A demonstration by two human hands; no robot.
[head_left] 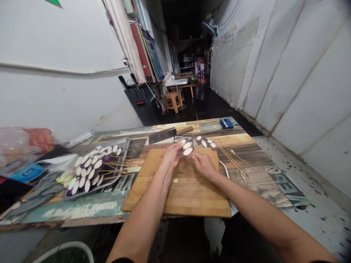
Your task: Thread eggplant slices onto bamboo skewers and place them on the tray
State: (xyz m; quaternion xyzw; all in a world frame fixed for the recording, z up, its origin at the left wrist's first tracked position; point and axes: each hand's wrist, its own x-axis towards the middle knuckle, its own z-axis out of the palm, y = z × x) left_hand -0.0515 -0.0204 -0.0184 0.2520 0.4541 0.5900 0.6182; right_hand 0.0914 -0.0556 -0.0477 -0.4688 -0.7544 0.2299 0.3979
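Several white-faced, purple-skinned eggplant slices (187, 148) are in my left hand (172, 155), above the far part of a wooden cutting board (192, 190). My right hand (204, 164) is closed in a pinch just right of those slices, on what looks like a thin skewer, mostly hidden by the fingers. Behind the board lies a cleaver (163, 136) with a wooden handle. More loose eggplant slices (204, 144) lie to its right, near several bare bamboo skewers (233, 159). A small pale scrap (176, 180) rests on the board.
A metal tray (124, 146) at left holds many skewered eggplant slices (89, 166), sticks pointing right. Beside it are a grey cloth (38, 193) and plastic bags (22, 153). A blue box (226, 123) sits at the table's far right corner. A white-rimmed bucket (65, 248) stands below, lower left.
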